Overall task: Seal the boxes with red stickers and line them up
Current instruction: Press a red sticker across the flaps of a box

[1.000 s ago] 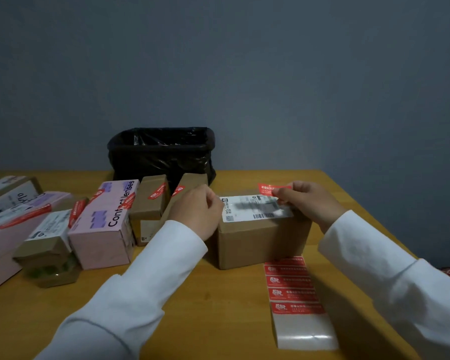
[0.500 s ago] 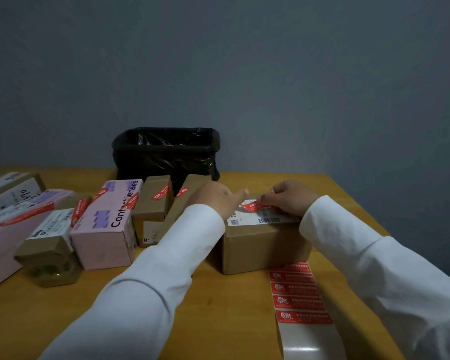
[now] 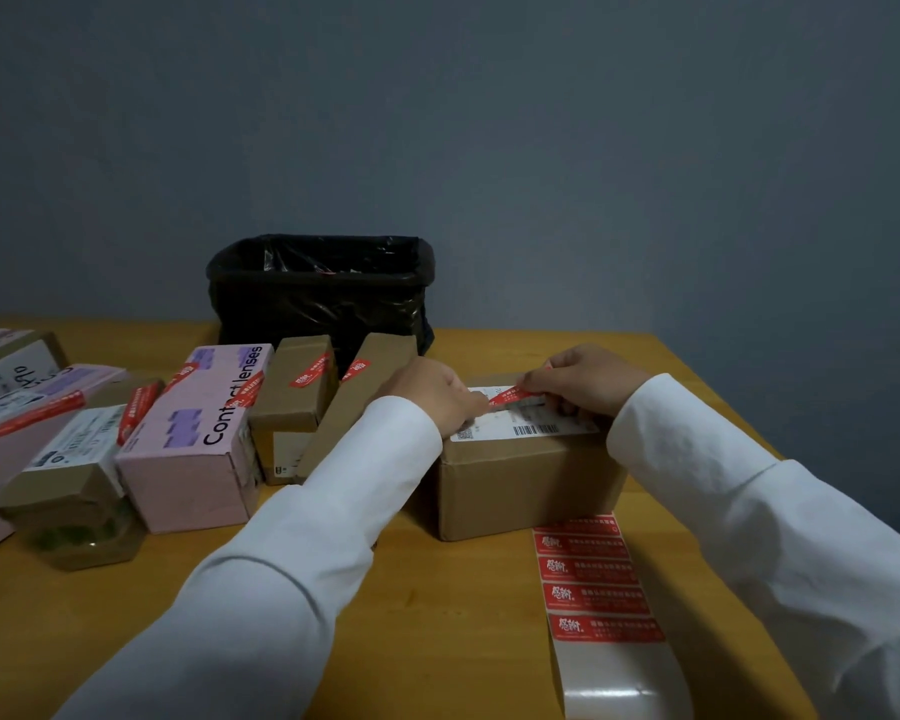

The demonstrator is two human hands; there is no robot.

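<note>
Both hands pinched one red sticker (image 3: 510, 393) on the cardboard box (image 3: 531, 480): left hand (image 3: 437, 394), right hand (image 3: 588, 379).

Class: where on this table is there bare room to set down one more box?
Bare wood lies between the two sleeves, in front of the brown box and left of the sticker sheet. The left side is crowded with sealed boxes.

Wooden table (image 3: 437, 615); boxes (image 3: 531, 485), sticker strip (image 3: 593, 589), lined bin (image 3: 318, 293)
</note>
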